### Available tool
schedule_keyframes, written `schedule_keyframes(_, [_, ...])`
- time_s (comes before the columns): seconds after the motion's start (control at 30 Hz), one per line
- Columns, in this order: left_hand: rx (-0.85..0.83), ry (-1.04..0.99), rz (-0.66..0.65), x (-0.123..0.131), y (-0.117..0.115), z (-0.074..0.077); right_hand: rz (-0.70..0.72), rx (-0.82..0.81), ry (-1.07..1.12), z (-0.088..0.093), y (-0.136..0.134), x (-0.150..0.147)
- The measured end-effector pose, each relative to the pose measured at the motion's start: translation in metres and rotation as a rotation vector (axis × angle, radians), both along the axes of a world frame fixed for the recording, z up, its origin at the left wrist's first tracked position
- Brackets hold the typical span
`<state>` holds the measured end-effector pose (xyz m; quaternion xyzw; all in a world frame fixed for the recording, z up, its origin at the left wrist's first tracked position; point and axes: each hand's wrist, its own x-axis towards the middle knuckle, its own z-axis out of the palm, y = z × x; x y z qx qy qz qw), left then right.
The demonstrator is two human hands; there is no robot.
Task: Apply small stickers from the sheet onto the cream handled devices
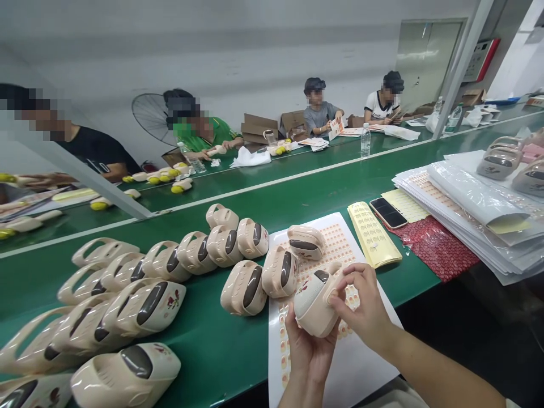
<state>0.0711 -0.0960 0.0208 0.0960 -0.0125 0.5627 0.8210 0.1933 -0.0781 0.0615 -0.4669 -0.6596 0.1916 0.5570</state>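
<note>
My left hand [306, 350] cups a beige plastic housing [313, 303] with a dark window from below, over a white sticker sheet [361, 362]. My right hand [361, 303] pinches its fingertips against the side of that housing, as if pressing a small sticker there; whether a sticker is under the fingers I cannot tell. Three more beige housings [280, 271] lie on and beside the sheet, just past my hands.
Several beige housings [140, 306] lie in rows on the green belt [204, 334] at left. A yellow sticker strip [374, 233], a phone [387, 212], a red cloth [437, 249] and stacked plastic sheets [476, 209] sit at right. Other people work across the far belt.
</note>
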Motion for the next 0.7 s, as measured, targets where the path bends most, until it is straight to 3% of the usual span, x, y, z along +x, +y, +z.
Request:
schedule_keyframes(0.07, [0.014, 0.002, -0.018, 0.001, 0.001, -0.001, 0.012, -0.051, 0.014, -0.004, 0.002, 0.001])
schedule_keyframes(0.17, [0.077, -0.007, -0.057, 0.002, 0.002, -0.001, 0.152, -0.160, 0.060, -0.008, 0.003, 0.001])
schedule_keyframes(0.3, [0.184, -0.017, -0.107, 0.003, 0.002, -0.010, 0.240, 0.012, 0.070, -0.011, -0.001, 0.002])
schedule_keyframes(0.43, [0.142, 0.011, -0.140, -0.009, -0.003, -0.035, 0.445, 0.103, -0.118, -0.012, 0.013, 0.027])
schedule_keyframes(0.5, [0.027, 0.046, -0.106, -0.019, -0.008, -0.051, 0.343, -0.002, -0.240, -0.012, 0.034, 0.055])
schedule_keyframes(0.57, [-0.090, 0.134, -0.049, -0.031, -0.013, -0.065, -0.033, -0.193, -0.358, -0.014, 0.061, 0.089])
schedule_keyframes(0.6, [-0.146, 0.195, -0.016, -0.036, -0.016, -0.070, -0.150, -0.249, -0.373, -0.015, 0.075, 0.105])
schedule_keyframes(0.7, [-0.284, 0.411, 0.077, -0.046, -0.024, -0.078, -0.324, -0.336, -0.435, -0.019, 0.108, 0.135])
